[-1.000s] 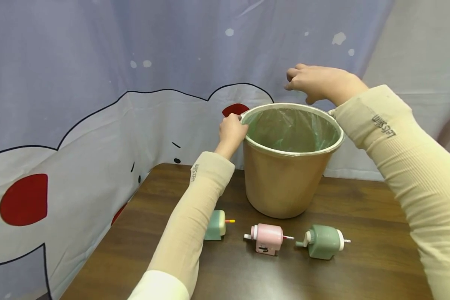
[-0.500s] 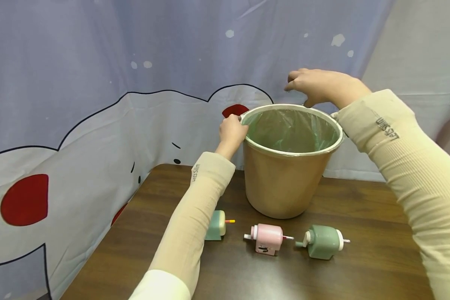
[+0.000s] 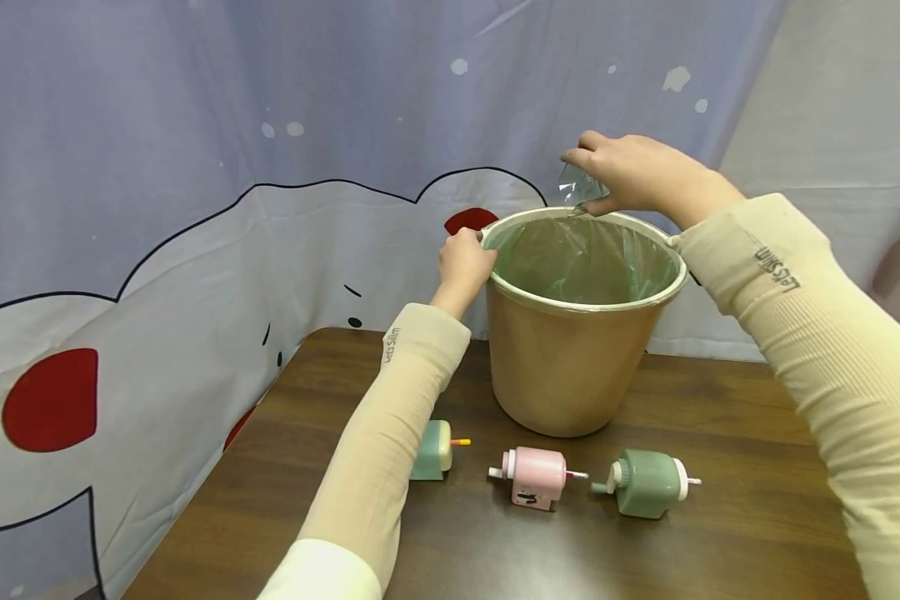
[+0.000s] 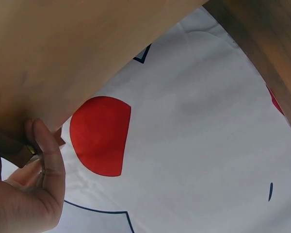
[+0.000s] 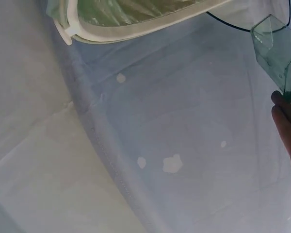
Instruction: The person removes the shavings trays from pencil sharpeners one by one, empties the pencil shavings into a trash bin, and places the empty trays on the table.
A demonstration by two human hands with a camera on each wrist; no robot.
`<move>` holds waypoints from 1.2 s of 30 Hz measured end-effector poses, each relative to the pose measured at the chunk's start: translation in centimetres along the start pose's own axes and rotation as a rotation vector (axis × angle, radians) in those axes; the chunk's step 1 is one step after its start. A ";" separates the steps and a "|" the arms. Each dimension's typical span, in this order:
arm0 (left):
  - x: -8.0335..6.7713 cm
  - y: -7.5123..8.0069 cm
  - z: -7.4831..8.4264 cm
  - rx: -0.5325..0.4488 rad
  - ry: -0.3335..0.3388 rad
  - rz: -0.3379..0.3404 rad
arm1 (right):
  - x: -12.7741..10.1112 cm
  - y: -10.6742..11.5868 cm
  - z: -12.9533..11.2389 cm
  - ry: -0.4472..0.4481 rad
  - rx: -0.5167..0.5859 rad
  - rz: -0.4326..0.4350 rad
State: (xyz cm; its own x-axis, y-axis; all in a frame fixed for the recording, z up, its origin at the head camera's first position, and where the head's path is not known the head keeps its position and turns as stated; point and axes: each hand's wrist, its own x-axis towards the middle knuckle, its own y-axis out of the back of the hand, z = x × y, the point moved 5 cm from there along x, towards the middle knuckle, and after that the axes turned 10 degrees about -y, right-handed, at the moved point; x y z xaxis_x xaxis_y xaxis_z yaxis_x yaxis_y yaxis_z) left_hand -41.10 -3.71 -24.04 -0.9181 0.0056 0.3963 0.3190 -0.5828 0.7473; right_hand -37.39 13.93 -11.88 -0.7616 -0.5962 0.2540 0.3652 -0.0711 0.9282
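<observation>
On the left, a white cloth backdrop with red spots and black outlines [image 3: 157, 275] hung beside the dark brown wooden table [image 3: 742, 508]. The left hand [image 3: 463, 262] gripped the left rim of the tan round plastic bin [image 3: 570, 367], its fingers [image 4: 43, 145] curled together under the white rim ring. A pale green translucent bag liner [image 3: 585, 262] sat inside the bin, which stood upright at the table's far side. In front of it lay three small sharpeners in a row: a green one with an orange pencil tip [image 3: 433, 450], partly hidden by the left sleeve, a pink one [image 3: 534, 477] and a second green one [image 3: 647, 482], each apart from the bin. Further right, the right hand [image 3: 637, 175] hovered above the bin's far rim, fingertips pinching a small clear greenish plastic drawer [image 3: 579, 188], tilted over the liner. The right wrist view showed the same clear drawer [image 5: 277, 53] held at its lower end.
</observation>
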 end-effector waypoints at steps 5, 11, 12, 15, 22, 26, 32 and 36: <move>0.0 0.1 0.0 0.004 0.003 -0.001 | -0.4 0.1 0.3 -0.067 0.016 0.077; -0.1 0.0 0.0 0.012 0.012 -0.006 | -1.2 -1.0 0.9 -0.187 0.199 0.157; -0.1 0.0 0.0 0.010 0.013 -0.004 | -1.3 -1.3 1.0 -0.212 0.236 0.158; -0.2 0.0 -0.1 0.005 0.019 -0.007 | -1.7 -2.2 1.4 -0.293 0.345 0.143; -0.1 0.0 0.0 0.016 0.019 -0.014 | -2.6 -3.6 1.8 -0.467 0.624 0.108; 0.0 -0.3 0.1 0.020 0.010 -0.038 | -3.4 -4.0 1.9 -0.524 0.700 0.118; -0.1 -0.4 -0.5 -0.062 -0.008 0.016 | -4.0 -4.4 1.9 -0.541 0.752 0.122; -0.3 -0.8 -1.5 -0.232 0.007 0.049 | -4.0 -4.6 1.8 -0.546 0.770 0.128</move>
State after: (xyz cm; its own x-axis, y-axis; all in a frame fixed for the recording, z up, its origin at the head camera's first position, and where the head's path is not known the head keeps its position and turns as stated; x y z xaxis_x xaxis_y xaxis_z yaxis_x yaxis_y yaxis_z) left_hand -41.42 -4.45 -25.50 -0.9048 -0.0323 0.4246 0.3011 -0.7534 0.5845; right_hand -36.93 18.06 -16.65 -0.9562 -0.0929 0.2775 0.1589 0.6315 0.7589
